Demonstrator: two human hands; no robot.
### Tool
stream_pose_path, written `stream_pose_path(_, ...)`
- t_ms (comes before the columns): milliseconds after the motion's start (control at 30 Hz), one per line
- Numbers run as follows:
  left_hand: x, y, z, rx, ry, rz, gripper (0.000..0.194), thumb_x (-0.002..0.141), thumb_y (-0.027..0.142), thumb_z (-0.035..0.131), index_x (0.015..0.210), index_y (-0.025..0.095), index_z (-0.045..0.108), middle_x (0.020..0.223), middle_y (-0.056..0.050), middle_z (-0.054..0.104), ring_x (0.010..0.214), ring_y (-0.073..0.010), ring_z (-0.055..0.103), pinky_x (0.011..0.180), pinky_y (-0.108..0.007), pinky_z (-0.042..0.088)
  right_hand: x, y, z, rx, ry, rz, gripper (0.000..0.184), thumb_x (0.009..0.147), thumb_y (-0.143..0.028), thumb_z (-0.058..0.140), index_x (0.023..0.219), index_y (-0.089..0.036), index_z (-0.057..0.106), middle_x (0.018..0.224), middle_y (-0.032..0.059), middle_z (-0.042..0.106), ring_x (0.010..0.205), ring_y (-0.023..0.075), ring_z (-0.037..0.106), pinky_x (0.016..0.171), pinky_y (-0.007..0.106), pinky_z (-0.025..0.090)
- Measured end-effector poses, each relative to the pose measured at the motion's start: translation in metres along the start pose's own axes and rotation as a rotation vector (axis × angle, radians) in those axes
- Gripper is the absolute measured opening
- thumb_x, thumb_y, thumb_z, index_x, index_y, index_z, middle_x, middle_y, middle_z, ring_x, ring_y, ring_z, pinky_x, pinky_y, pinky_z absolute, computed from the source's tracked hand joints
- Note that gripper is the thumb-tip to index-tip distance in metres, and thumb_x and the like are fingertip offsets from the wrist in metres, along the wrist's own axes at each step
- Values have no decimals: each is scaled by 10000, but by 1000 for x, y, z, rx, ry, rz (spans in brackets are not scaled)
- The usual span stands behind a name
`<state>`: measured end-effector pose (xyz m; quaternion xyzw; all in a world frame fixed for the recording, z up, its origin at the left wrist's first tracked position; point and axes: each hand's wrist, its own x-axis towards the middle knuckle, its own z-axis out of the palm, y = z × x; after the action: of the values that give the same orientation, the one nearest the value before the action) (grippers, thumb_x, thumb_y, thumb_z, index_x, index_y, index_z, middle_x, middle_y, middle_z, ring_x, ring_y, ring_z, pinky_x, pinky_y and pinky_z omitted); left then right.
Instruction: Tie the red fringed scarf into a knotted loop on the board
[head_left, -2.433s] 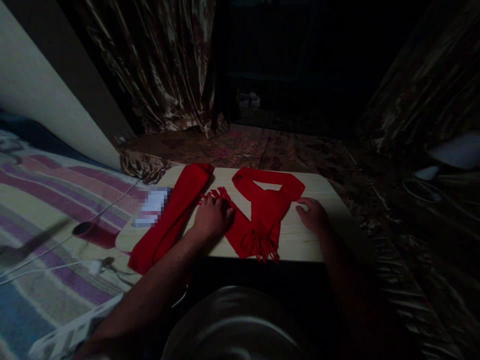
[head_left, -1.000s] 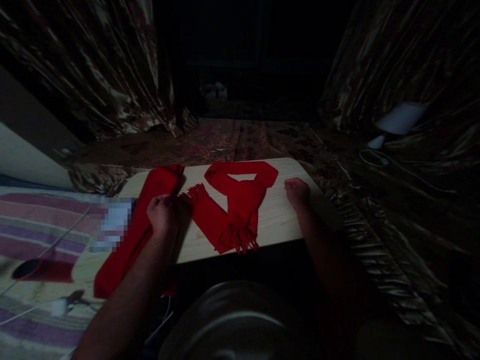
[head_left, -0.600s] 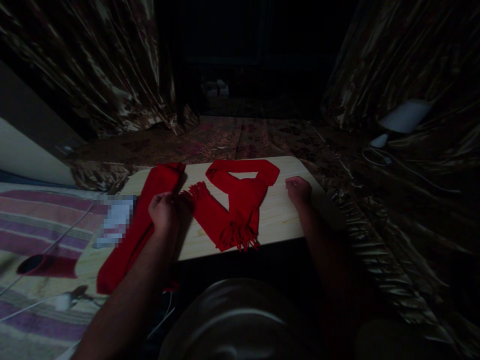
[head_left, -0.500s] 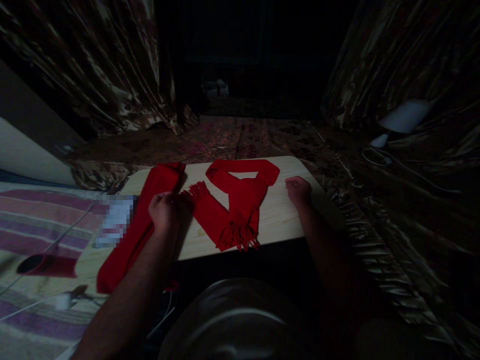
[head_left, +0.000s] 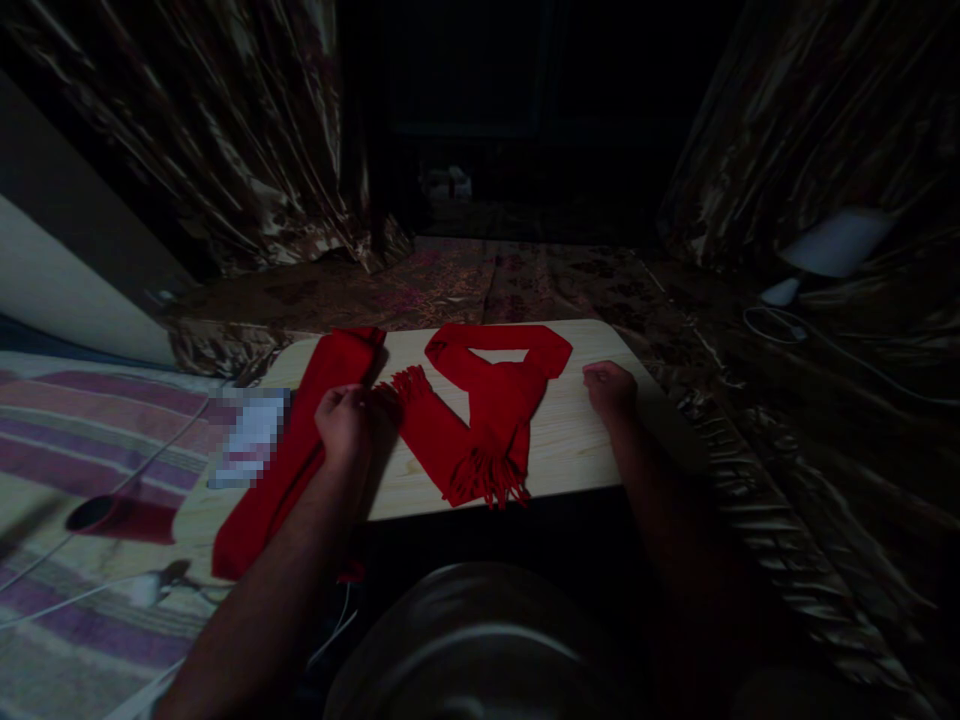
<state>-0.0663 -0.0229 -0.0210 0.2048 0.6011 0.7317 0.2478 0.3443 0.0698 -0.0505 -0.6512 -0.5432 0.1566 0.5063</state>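
Observation:
A red fringed scarf (head_left: 491, 410) lies bent into a loop on a light wooden board (head_left: 570, 440), its tassels near the front edge. A second red cloth, folded into a long strip (head_left: 300, 450), runs diagonally along the board's left side. My left hand (head_left: 343, 425) rests curled between the two, its fingers closed at the strip's edge near the scarf's fringed end. My right hand (head_left: 611, 388) sits curled on the bare board to the right of the scarf, touching no cloth.
A striped blanket (head_left: 67, 440) with white cables and a dark red cup (head_left: 124, 518) lies left. A blurred white patch (head_left: 251, 440) sits at the board's left. Shiny brown curtains (head_left: 247, 130) hang behind. A white object (head_left: 832, 245) and cable lie at right.
My left hand has moved off the scarf's fringe to the folded strip and curled up. My right hand has closed from flat into a loose fist. The view has shifted slightly.

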Motion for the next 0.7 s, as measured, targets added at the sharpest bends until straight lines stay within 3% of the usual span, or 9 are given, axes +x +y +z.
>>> stream_pose_path(167, 0, 0, -1, 44, -8, -20, 123, 644, 238, 614, 749, 181, 584, 620, 41, 551, 548, -110, 489, 535, -223, 381, 1, 3, 2, -10, -6, 15, 220, 724, -334, 576, 817, -196, 721, 724, 50, 728, 710, 231, 685, 672, 339, 550)
stream_pose_path(233, -4, -1, -2, 125, -62, 34, 122, 675, 264, 622, 761, 183, 591, 636, 29, 578, 563, -120, 514, 562, -234, 408, 1, 2, 2, -9, -7, 13, 217, 722, -325, 578, 816, -192, 721, 726, 53, 728, 706, 228, 683, 673, 336, 548)
stream_pose_path(400, -17, -10, -1, 526, -400, 442, 150, 779, 334, 630, 789, 188, 661, 752, -30, 676, 701, -167, 606, 690, -276, 469, -2, -3, 0, -3, 1, 20, 196, 722, -323, 591, 784, -190, 721, 698, 51, 725, 676, 217, 669, 658, 318, 532)
stream_pose_path(533, -25, -11, 0, 725, -640, 721, 173, 834, 316, 584, 804, 189, 697, 818, -63, 707, 796, -209, 631, 770, -322, 488, -3, -5, -1, -15, -8, 4, 211, 721, -322, 583, 795, -183, 723, 702, 47, 724, 681, 211, 664, 657, 311, 520)
stream_pose_path(700, -27, -7, 0, 738, -793, 856, 196, 873, 303, 559, 835, 187, 712, 888, -79, 739, 875, -236, 650, 854, -367, 497, -4, -7, -2, -24, -16, -9, 207, 724, -312, 575, 796, -180, 718, 709, 42, 720, 692, 203, 666, 671, 300, 512)
